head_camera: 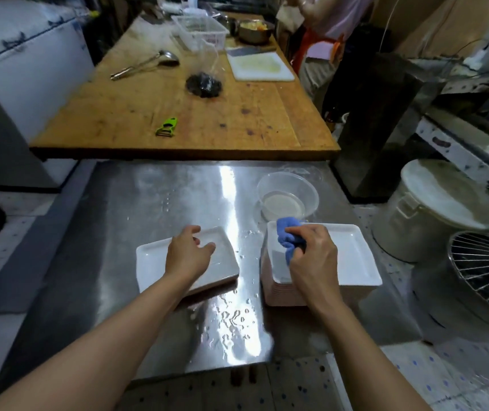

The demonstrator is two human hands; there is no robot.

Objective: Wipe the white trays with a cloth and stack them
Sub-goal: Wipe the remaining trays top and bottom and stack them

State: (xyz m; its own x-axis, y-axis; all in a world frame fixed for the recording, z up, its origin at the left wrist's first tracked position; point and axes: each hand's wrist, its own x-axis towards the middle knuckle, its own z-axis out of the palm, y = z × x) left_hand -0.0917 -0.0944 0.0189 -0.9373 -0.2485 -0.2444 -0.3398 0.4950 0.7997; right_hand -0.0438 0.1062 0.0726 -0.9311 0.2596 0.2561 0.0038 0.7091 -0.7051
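A single white rectangular tray (151, 262) lies on the wet steel table (113, 232), left of centre. My left hand (188, 255) hovers over its middle with fingers spread, holding nothing. To the right stands a stack of white trays (353, 256); the top one is turned at an angle to those below. My right hand (311, 259) is over the stack's left part, closed on a bunched blue cloth (287, 235) that rests on the top tray.
A clear plastic bowl (287, 197) with some water stands just behind the stack. Beyond lies a wooden table (136, 114) with a green peeler (166, 126), ladle, basket and cutting board. A person stands at the back right. A lidded white bucket (442, 209) and wire rack sit to the right.
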